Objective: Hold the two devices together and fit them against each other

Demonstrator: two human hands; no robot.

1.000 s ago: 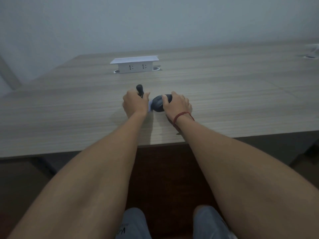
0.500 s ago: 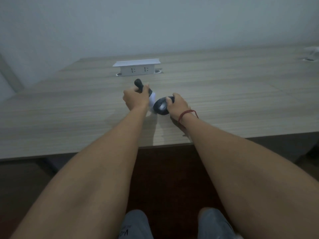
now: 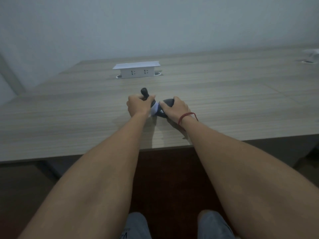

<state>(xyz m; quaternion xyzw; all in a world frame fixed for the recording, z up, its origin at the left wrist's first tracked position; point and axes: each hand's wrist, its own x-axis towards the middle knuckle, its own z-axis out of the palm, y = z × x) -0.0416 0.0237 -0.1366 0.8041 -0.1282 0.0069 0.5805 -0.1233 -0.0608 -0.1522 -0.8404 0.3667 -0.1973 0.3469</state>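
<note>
Wood-grain bench (image 3: 224, 100) spanning the view. White socket box (image 3: 137, 71) raised near its far edge, two outlets facing forward, a round opening at each end. Pale wall (image 3: 155, 23) behind. Another round opening (image 3: 309, 61) at far right.
</note>
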